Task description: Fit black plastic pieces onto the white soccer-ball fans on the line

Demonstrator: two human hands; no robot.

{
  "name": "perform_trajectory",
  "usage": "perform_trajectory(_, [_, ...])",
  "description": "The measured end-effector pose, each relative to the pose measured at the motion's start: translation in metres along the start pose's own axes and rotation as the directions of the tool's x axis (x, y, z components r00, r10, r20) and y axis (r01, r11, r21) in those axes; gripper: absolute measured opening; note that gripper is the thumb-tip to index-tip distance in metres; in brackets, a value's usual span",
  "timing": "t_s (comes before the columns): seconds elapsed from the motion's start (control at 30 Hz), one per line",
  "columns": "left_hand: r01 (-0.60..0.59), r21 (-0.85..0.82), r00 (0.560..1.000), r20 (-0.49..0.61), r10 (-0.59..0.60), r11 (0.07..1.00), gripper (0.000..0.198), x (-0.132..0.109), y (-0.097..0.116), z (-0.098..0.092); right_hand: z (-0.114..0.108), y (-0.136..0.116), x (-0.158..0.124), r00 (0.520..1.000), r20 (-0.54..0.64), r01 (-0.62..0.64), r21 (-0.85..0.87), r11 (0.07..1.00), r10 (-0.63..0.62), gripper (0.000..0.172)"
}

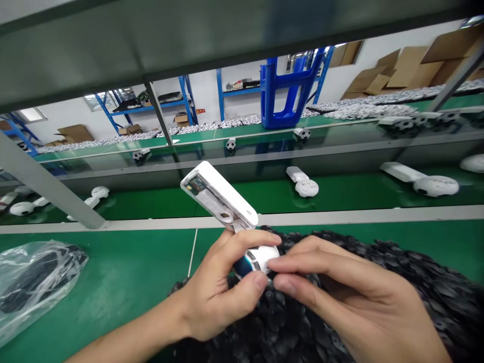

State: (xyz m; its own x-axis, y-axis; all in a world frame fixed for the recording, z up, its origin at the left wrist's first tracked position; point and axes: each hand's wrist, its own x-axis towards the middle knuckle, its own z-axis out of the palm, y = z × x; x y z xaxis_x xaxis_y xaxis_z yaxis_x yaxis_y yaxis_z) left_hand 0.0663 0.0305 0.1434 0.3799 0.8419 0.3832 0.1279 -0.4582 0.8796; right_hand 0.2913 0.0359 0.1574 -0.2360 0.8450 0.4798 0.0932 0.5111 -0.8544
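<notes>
A white device (234,194) is held by the left hand (223,282) above the green surface (132,272), short of the far edge, which is bordered by a white rail (340,216). Its round head (264,255) is gripped between thumb and fingers, and its long body is tilted up toward the far left corner, with a circuit board (198,185) exposed along one side. The head is met on its right by the right hand (351,292), whose thumb and forefinger are nearly pinched together; whether a small part is held between them cannot be told. Below both hands, the surface is covered toward its right edge by a pile of black pieces (397,267). By the left edge, dark contents are enclosed in a clear plastic bag (41,282).
</notes>
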Motion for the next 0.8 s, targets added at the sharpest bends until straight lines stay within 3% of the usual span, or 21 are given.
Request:
perform_trajectory(0.13, [-0.090,-0.063,0.994,0.051,0.094,0.994,0.046,-0.001,-0.011,0.006,0.008,0.003,-0.005,0.970,-0.039,-0.230,0.170,0.958,0.239,0.015])
perform_trajectory(0.23, [-0.126,-0.086,0.992,-0.004,0.126,0.988,0.048,-0.002,-0.015,0.011,0.014,0.015,-0.008,0.960,-0.027,-0.252,0.349,0.903,0.278,0.035])
perform_trajectory(0.33, [-0.131,-0.045,0.989,-0.076,0.127,0.990,0.049,-0.002,-0.013,0.015,0.015,0.021,-0.007,0.924,0.174,-0.381,0.504,0.775,0.341,0.057])
perform_trajectory(0.4, [-0.106,-0.046,0.992,-0.075,0.102,0.993,0.042,-0.001,-0.009,0.017,0.013,0.018,-0.004,0.862,0.356,-0.505,0.532,0.680,0.362,0.050])
perform_trajectory(0.47, [-0.108,-0.070,0.993,-0.061,0.104,0.992,0.034,-0.001,-0.004,0.019,0.011,0.010,-0.002,0.844,0.426,-0.526,0.537,0.660,0.326,0.039])
perform_trajectory(0.57, [-0.113,-0.076,0.986,-0.130,0.102,0.991,0.039,-0.001,0.001,0.025,0.015,0.002,-0.003,0.866,0.392,-0.491,0.543,0.681,0.311,0.039])
perform_trajectory(0.67, [-0.048,-0.020,0.970,-0.239,0.042,0.999,0.034,-0.004,0.000,0.032,0.023,0.005,-0.007,0.856,0.386,-0.512,0.546,0.662,0.344,0.037])
perform_trajectory(0.8, [-0.021,-0.061,0.970,-0.243,0.006,0.998,0.029,-0.006,-0.002,0.035,0.022,0.014,-0.006,0.871,0.379,-0.477,0.492,0.728,0.314,0.038])
